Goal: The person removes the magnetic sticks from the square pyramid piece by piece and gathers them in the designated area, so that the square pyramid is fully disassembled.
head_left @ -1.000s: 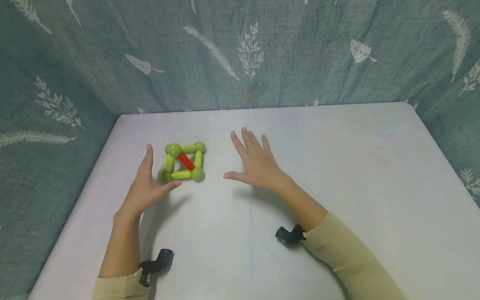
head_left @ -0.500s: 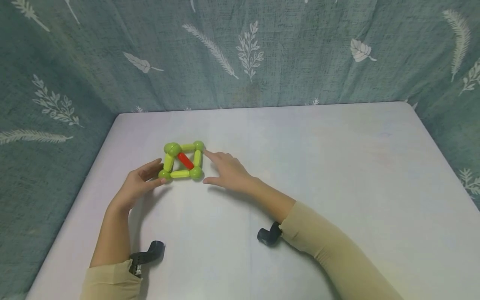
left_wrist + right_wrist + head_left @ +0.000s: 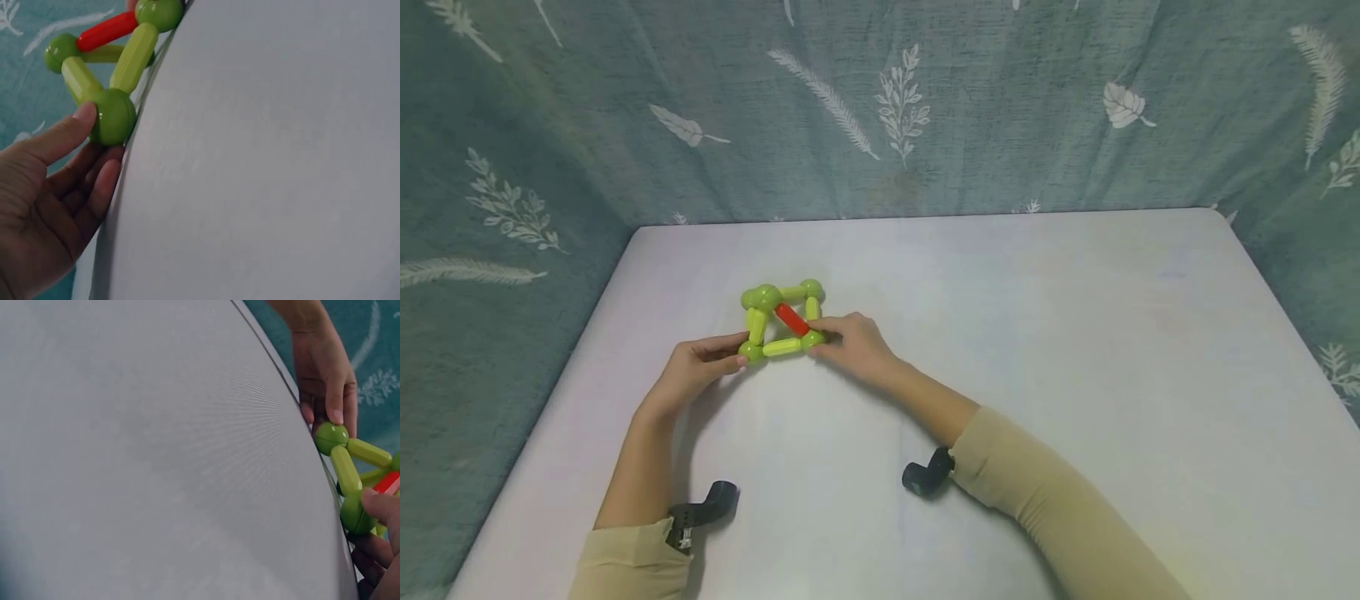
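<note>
Hands (image 3: pixel 700 367) | pinching green frame (image 3: pixel 782 347), near balls (image 3: pixel 752 351) | red rod (image 3: pixel 792 320) diagonal

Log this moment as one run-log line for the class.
left hand: pinches near-left green ball | right hand: pinches near-right green ball | red rod: slants across green frame

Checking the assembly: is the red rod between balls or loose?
Between: in the left-wrist view, the red rod meets green balls at both ends.
</note>
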### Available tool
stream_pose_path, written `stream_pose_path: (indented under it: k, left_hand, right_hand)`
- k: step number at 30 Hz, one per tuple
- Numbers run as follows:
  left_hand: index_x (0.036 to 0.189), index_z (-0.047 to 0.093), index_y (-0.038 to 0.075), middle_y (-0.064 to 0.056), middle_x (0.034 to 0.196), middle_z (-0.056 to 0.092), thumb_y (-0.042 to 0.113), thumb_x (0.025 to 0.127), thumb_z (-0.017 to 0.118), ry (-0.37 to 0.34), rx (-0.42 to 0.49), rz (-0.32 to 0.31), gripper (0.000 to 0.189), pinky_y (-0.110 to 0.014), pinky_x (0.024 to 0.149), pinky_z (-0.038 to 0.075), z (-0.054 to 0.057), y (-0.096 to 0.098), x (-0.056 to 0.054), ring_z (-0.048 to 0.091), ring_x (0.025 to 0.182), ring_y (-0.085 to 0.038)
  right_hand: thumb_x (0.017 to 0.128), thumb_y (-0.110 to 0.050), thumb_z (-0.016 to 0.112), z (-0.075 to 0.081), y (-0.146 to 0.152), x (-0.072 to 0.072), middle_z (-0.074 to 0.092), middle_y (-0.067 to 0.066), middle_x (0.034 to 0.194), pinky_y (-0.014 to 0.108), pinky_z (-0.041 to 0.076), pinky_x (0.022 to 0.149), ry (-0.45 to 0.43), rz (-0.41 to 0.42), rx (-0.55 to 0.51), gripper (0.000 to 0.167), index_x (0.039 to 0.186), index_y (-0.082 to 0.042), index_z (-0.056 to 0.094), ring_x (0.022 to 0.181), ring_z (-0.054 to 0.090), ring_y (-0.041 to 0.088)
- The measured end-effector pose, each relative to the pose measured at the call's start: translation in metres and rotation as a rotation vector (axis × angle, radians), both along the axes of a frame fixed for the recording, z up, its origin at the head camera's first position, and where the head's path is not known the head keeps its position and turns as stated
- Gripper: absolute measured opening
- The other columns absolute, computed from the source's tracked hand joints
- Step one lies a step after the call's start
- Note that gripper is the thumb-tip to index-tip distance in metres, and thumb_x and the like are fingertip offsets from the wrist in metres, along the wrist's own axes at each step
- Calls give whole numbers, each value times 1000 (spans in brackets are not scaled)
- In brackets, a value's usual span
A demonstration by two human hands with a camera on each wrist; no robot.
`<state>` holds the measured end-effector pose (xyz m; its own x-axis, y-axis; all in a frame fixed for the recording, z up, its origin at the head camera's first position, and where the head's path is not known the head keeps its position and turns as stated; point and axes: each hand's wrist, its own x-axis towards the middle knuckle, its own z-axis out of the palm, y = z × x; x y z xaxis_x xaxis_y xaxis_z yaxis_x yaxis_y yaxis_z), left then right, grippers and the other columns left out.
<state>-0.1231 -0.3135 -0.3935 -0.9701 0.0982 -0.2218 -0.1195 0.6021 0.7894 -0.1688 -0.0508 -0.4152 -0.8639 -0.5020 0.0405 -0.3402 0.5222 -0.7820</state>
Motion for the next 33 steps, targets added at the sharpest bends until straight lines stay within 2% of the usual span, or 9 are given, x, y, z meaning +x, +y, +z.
stream_pose_path:
  k: [5, 12, 22, 26, 33]
  left_hand:
    - [129, 56, 1, -19, 128, 57, 26, 88, 68, 31, 14, -20, 49, -10, 78, 45, -3, 11, -2, 53, 94, 10]
    - [127, 59, 3, -18, 125, 61, 25, 88, 68, 43, 65, -41, 46, -14, 77, 47, -10, 33, -7, 58, 93, 5]
    - [123, 61, 3, -16, 118, 64, 21, 86, 71, 60, 83, -101, 43, -19, 81, 47, -17, 68, -16, 61, 103, -23]
    - [121, 63, 4, -13, 116, 65, 22, 84, 73, 60, 90, -126, 42, -19, 78, 48, -18, 81, -18, 61, 100, -21]
    - [119, 63, 2, -15, 111, 66, 16, 84, 73, 65, 87, -204, 39, -21, 75, 50, -12, 105, -16, 62, 99, -24]
  right_hand:
    - [84, -26, 71, 0, 12, 0, 63, 4, 124, 38, 40, 103, -48, -16, -63, 43, 125, -14, 62, 120, 54, 21]
    - [85, -26, 70, -1, 37, 1, 62, 5, 126, 40, 38, 105, -72, -47, -69, 42, 125, -16, 62, 123, 52, 23]
    - [84, -31, 70, -4, 76, 5, 61, 3, 127, 46, 34, 107, -105, -90, -65, 42, 124, -19, 63, 125, 49, 24]
    - [84, -33, 70, -3, 92, 10, 61, 3, 127, 47, 34, 106, -99, -99, -47, 43, 124, -19, 63, 124, 50, 24]
    - [82, -36, 72, -4, 120, 21, 62, 3, 124, 46, 37, 103, -106, -133, -34, 43, 122, -21, 65, 120, 52, 24]
